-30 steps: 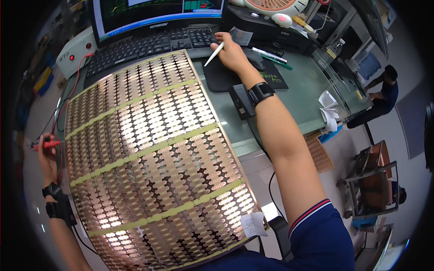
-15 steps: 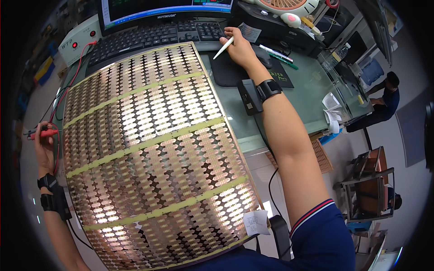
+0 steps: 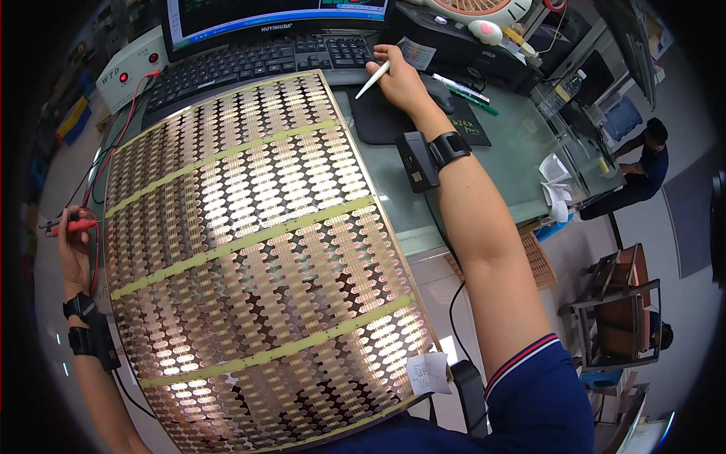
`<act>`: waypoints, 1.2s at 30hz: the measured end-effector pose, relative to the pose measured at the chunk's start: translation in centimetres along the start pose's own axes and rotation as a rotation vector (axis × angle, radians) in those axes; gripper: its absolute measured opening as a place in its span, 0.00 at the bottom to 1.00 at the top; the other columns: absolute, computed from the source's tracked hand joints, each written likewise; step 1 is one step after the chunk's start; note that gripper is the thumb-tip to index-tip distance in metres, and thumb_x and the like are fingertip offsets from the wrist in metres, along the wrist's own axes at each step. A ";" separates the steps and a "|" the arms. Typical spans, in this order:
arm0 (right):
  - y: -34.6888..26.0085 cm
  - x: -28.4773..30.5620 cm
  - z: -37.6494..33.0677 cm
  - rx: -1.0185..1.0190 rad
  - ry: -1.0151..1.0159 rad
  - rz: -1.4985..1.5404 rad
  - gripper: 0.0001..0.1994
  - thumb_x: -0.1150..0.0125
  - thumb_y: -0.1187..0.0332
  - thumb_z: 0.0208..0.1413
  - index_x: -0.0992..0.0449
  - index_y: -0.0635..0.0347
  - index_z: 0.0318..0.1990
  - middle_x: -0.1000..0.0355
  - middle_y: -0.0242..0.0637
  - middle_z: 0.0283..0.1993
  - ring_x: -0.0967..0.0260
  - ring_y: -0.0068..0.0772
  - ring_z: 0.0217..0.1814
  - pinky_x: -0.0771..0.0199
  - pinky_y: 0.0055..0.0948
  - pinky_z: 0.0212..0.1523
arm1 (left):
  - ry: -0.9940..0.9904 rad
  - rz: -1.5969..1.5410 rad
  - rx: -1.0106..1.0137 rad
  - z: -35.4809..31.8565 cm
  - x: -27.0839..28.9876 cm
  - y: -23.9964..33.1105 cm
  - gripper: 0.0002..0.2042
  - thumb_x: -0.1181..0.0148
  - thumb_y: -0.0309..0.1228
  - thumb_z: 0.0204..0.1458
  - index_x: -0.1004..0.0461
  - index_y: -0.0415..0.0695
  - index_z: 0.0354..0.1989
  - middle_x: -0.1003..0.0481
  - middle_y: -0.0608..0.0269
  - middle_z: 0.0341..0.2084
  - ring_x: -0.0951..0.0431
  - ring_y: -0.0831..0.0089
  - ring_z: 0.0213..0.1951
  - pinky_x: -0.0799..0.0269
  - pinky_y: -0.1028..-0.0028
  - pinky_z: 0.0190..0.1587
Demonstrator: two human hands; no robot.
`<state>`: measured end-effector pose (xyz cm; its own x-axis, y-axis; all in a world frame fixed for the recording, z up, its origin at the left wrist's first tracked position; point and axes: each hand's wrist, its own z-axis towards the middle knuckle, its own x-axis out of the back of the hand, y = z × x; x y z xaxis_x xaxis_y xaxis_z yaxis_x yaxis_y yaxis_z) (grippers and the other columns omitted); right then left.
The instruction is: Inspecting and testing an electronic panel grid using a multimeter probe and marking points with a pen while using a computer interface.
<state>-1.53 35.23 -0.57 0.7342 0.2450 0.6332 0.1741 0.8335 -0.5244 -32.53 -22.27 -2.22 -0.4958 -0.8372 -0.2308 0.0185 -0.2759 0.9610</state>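
Note:
A large copper-coloured circuit sheet (image 3: 249, 352), crossed by yellow-green strips, lies tilted in front of me, from the keyboard down to my body. At its left edge my left hand (image 3: 73, 257) is closed around red test probes (image 3: 82, 225); a dark lead end shows beyond the fingers, and how many probes there are is hard to make out. Above the mouse pad (image 3: 376, 121) my right hand (image 3: 402, 82) is closed on a slim white pen (image 3: 373, 79), its tip pointing down and left. That hand is beside the keyboard's right end, apart from the sheet.
Behind the sheet are a black keyboard (image 3: 227, 69), a monitor (image 3: 276, 29) and a white box (image 3: 136, 68) with red leads. A mouse (image 3: 440, 97), green pen (image 3: 480, 106) and printer (image 3: 476, 57) are at right. A paper slip (image 3: 428, 373) hangs by the sheet's near corner. Another person (image 3: 643, 166) sits far right.
The red probe in my left hand has tilted slightly, with a small shift of the fingers. My right hand, the pen and the sheet stay practically where they were.

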 end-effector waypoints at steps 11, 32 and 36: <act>0.8 -0.2 1.5 0.091 0.143 0.187 0.16 0.42 0.63 0.57 0.34 0.60 0.49 0.28 0.51 0.48 0.29 0.50 0.51 0.30 0.37 0.47 | 0.025 0.086 -0.099 -1.8 -3.3 0.9 0.13 0.50 0.41 0.60 0.28 0.42 0.38 0.27 0.66 0.30 0.33 0.85 0.21 0.37 0.84 0.25; -1.6 -2.1 7.3 0.148 -0.194 -0.131 0.07 0.49 0.65 0.59 0.28 0.55 0.40 0.24 0.39 0.39 0.29 0.42 0.46 0.31 0.36 0.46 | 0.086 0.067 -0.126 -2.8 -6.3 1.6 0.14 0.49 0.41 0.59 0.29 0.41 0.32 0.25 0.60 0.24 0.29 0.81 0.17 0.34 0.83 0.21; -2.0 -1.4 7.6 0.038 -0.088 0.022 0.08 0.50 0.63 0.60 0.28 0.55 0.39 0.23 0.36 0.33 0.28 0.43 0.43 0.31 0.38 0.45 | 0.087 0.050 -0.139 -3.2 -6.3 1.6 0.14 0.49 0.41 0.59 0.29 0.41 0.32 0.25 0.60 0.24 0.29 0.80 0.17 0.33 0.83 0.21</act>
<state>-7.84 37.00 3.92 0.6771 0.3047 0.6698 0.1323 0.8450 -0.5181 -26.63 -18.91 0.31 -0.4144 -0.8876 -0.2011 0.1646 -0.2904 0.9427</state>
